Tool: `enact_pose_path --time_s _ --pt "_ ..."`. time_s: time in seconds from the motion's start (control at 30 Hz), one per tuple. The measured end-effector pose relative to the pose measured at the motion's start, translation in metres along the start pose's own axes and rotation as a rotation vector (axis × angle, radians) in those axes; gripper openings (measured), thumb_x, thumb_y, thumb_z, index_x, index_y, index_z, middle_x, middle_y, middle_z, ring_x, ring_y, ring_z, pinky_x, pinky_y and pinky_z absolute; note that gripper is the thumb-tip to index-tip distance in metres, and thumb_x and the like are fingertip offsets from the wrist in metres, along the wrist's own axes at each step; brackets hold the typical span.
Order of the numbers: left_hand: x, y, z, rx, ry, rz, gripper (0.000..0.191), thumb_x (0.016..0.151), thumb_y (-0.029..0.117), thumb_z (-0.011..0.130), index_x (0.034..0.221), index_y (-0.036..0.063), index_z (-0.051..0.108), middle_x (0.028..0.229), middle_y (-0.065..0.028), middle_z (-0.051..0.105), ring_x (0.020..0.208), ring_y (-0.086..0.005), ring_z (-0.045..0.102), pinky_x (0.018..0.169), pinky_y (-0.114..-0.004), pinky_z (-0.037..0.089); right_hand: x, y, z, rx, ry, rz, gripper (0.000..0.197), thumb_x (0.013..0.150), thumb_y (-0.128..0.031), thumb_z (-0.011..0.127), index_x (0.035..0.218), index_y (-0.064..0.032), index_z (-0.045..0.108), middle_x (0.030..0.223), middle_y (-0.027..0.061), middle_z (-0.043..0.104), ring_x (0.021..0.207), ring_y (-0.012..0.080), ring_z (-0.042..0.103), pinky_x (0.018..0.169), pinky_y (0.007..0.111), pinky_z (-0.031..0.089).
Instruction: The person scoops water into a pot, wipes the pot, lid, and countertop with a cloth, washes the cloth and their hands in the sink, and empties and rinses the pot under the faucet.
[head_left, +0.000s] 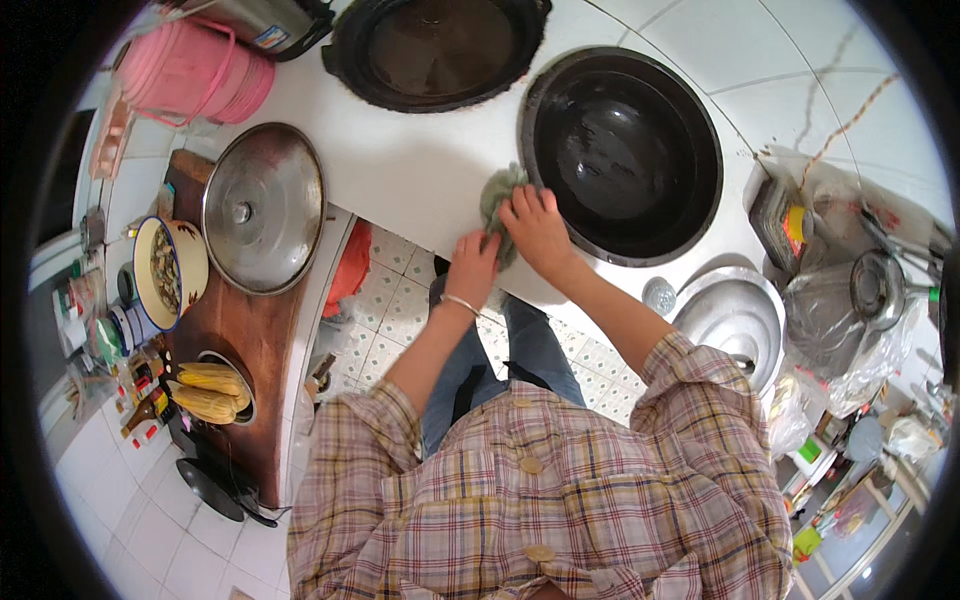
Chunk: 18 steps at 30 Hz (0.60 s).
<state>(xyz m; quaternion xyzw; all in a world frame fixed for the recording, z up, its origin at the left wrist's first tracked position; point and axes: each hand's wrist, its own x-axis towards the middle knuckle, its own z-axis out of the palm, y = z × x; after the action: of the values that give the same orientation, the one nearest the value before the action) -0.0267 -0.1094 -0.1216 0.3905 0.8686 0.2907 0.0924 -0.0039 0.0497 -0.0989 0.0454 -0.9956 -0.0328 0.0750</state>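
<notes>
A grey-green cloth (498, 196) lies bunched on the white countertop (405, 180), against the left side of a large black basin (622, 150). My right hand (536, 229) presses on the cloth with its fingers bent over it, close to the basin's rim. Just to the left, my left hand (474, 266), with a bracelet at the wrist, grips the cloth's lower edge near the front of the counter. The basin looks wet inside. Beyond the cloth, at the back, is a dark round pan (442, 52) set in the counter.
Left: a steel lid (262, 210), an enamel bowl of food (191, 262), corn cobs (210, 394) in a bowl and a pink bucket (195, 71). Right: a small glass (659, 295), a metal lid (727, 322), a plastic container (776, 225) and plastic bags (832, 352).
</notes>
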Motion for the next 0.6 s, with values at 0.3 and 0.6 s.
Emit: enact_pose_path --time_s 0.3,0.6 --pt "-0.042 0.093 0.080 -0.196 -0.255 0.352 0.024 0.080 0.007 0.052 0.102 0.0010 0.057 0.109 -0.0164 0.052 0.101 -0.0331 0.051 0.084 -0.040 0.045 -0.185 0.012 -0.032 0.089 -0.204 0.334 0.025 0.078 -0.014 0.052 0.102 -0.0073 0.051 0.119 0.0142 0.050 0.116 0.0268 0.047 0.090 0.043 0.034" --pt "0.002 0.179 0.129 -0.015 -0.294 0.450 0.036 0.079 0.010 0.049 0.114 0.0041 0.052 0.115 -0.0092 0.048 0.103 -0.0258 0.047 0.085 -0.038 0.044 -0.233 0.106 -0.038 -0.014 -0.167 0.705 0.012 0.077 -0.011 0.051 0.088 -0.0110 0.054 0.086 0.0045 0.057 0.087 0.0215 0.056 0.077 0.037 0.038"
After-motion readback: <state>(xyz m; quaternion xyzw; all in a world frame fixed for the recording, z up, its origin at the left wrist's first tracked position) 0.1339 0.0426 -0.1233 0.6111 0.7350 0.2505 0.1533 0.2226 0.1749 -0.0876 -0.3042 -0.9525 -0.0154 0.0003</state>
